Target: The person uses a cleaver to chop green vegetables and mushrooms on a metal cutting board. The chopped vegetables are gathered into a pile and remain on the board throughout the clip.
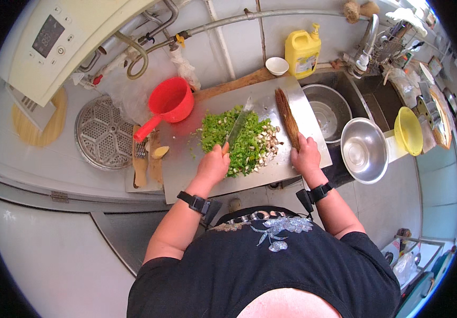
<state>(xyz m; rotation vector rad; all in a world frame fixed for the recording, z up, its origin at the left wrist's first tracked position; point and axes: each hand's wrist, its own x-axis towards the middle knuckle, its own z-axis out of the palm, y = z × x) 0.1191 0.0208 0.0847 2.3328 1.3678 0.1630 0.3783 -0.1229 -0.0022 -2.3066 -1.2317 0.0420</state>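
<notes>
A metal board [184, 167] lies before me, bearing a heap of chopped green vegetables [220, 127]. Chopped whitish-brown pieces [269, 144], perhaps mushroom, cover the heap's right side. My left hand [213, 163] is closed around the orange-brown handle of a kitchen knife [239, 124], whose blade lies over the greens and points away from me. On the board's right part, my right hand [307, 156] grips the near end of a brown bristle brush [287, 114]. The brush's far end points towards the wall.
A red plastic dipper [171, 99] stands at the board's back left, near a grater [140, 159] and a yellowish piece of food [160, 152]. A white bowl [277, 66] and yellow pump jug [302, 53] stand behind. Rightward are a sink with a metal basin [326, 113], a steel bowl [364, 151] and a yellow strainer [408, 131].
</notes>
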